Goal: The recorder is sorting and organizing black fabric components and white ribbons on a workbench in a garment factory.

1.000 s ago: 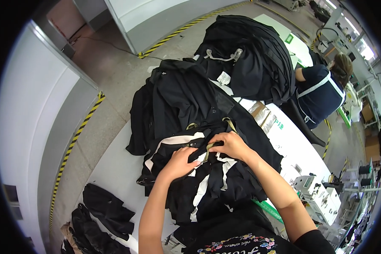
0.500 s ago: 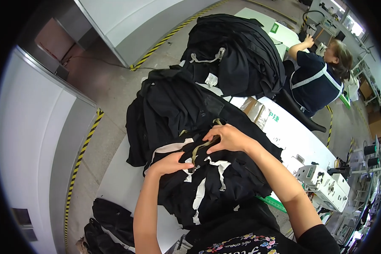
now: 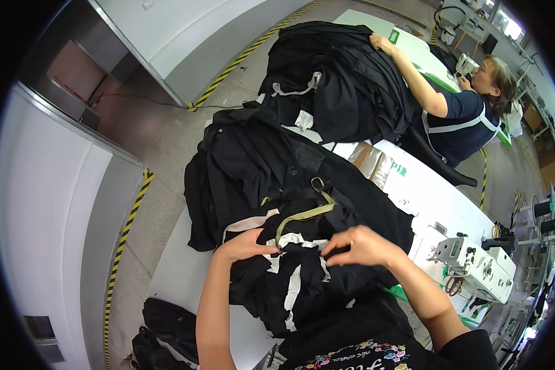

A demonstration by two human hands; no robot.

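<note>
A heap of black fabric pieces (image 3: 367, 213) lies before me, with white strips (image 3: 293, 287) showing among its folds. My left hand (image 3: 243, 245) pinches the edge of the black fabric between thumb and fingers, beside the lower end of an olive-yellow tape (image 3: 305, 216). From there the tape runs up and right across the heap, loose at its upper part. My right hand (image 3: 367, 246) is curled to the right, its thumb and forefinger closed on a fold of black fabric next to a white strip. A pale pink strip (image 3: 251, 223) lies just above my left hand.
A larger black fabric pile (image 3: 345, 80) sits farther back, with a seated co-worker (image 3: 459, 123) touching it. At right stands a white sewing machine (image 3: 475, 262) on the white table (image 3: 447, 194). Taped packet (image 3: 371, 161) lies midway. More black cloth (image 3: 169, 327) hangs lower left.
My right hand has left the olive tape and moved right and down to the fabric. The tape now lies spread across the heap. The co-worker has reached one hand to the far pile.
</note>
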